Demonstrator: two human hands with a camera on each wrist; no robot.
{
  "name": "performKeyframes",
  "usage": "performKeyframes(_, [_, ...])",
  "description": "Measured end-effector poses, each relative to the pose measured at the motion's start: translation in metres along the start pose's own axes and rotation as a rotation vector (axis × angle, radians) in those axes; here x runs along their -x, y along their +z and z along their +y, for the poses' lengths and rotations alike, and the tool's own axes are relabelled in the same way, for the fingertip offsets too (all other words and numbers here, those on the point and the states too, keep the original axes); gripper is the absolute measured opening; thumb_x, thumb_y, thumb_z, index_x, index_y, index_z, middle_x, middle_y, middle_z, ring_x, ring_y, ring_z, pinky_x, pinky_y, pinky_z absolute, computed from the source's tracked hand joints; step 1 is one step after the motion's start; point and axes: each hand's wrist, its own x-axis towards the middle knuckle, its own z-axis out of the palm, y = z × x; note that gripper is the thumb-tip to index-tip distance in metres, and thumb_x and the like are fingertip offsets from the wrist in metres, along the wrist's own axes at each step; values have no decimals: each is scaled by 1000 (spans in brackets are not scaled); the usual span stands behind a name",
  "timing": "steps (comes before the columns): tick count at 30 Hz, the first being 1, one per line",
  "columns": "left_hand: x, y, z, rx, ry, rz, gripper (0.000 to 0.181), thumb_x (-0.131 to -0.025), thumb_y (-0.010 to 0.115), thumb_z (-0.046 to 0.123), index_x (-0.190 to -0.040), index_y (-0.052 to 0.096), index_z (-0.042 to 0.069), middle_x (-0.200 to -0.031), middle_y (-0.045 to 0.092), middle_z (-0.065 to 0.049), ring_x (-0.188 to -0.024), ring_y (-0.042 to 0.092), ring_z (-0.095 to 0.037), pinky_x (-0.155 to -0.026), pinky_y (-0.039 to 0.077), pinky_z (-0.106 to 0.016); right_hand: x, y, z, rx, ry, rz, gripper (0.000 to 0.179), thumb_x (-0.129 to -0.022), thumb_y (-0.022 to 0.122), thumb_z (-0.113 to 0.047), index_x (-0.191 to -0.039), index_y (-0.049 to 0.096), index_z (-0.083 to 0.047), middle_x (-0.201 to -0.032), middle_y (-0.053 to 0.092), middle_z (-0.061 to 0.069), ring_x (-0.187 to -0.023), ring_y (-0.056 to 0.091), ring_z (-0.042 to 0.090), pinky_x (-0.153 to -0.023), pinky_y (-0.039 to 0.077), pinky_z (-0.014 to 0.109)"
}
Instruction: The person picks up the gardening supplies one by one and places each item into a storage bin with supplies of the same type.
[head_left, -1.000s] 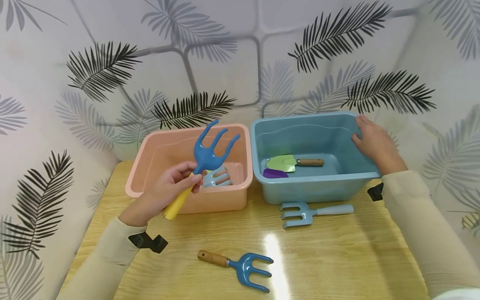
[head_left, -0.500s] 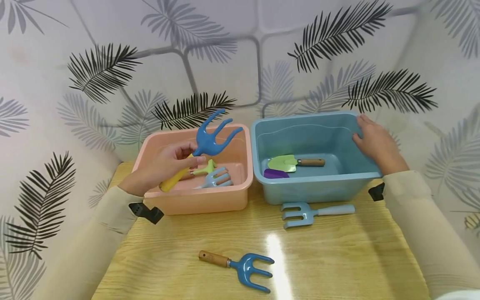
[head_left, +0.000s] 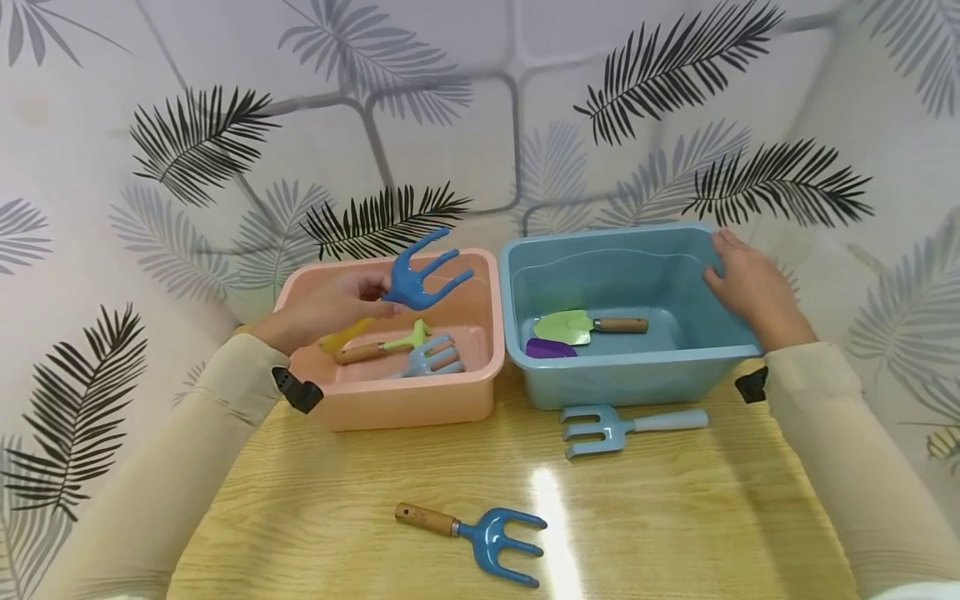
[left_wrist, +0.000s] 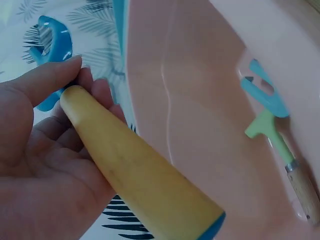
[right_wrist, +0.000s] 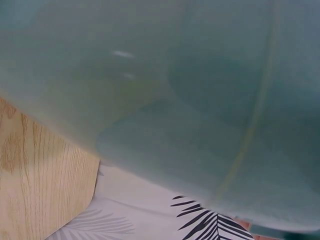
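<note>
My left hand point(head_left: 333, 307) holds a toy garden hand fork point(head_left: 411, 283) near its neck, above the pink bin point(head_left: 420, 400). Blue tines point up and away, while the yellow handle point(left_wrist: 135, 165) slants down across the palm. Inside that bin lie a small green-headed tool point(head_left: 411, 337) with a wooden handle and a light blue fork point(head_left: 433, 358). On the right, my right hand point(head_left: 757, 279) grips the right rim of the blue bin point(head_left: 615, 363), thumb on the inner side. Only the bin's wall shows in the right wrist view; the hand is hidden there.
A green trowel point(head_left: 566, 327) and a purple piece point(head_left: 550, 348) lie in the blue bin. In front of it on the wooden table point(head_left: 337, 517) is a light blue fork point(head_left: 607, 430). Nearer sits a blue fork point(head_left: 495, 542) with a wooden handle. Leaf-patterned cloth rises behind.
The left hand has carried the yellow-handled fork up and back over the pink bin, uncovering the green-headed tool inside. My right hand has stayed at the blue bin's rim.
</note>
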Motion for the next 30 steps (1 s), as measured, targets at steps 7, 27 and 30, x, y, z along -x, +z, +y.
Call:
performKeyframes(7, [-14, -2, -11, -69, -70, -162, 22, -88, 63, 31, -97, 64, 11, -80, 54, -8, -76, 50, -23, -71, 40, -33, 0, -2, 1, 1, 0, 4, 58, -94, 47, -12, -142, 22, 9, -149, 16, 23, -133, 21, 43, -104, 19, 56])
performKeyframes(27, [-41, 7, -26, -272, -19, -344, 19, -86, 65, 12, -104, 61, 4, -104, 60, -7, -96, 52, -20, -85, 45, -33, 2, -3, -2, -9, 3, -3, 58, -94, 46, -13, -142, 22, 8, -149, 15, 23, -133, 20, 44, -105, 18, 56])
performKeyframes(30, [-45, 11, -27, -277, -34, -363, 19, -83, 67, 8, -101, 62, 3, -102, 60, -9, -94, 53, -20, -83, 46, -31, 3, -3, -2, -12, 2, -8, 58, -94, 46, -13, -142, 22, 9, -149, 15, 23, -132, 20, 44, -105, 17, 56])
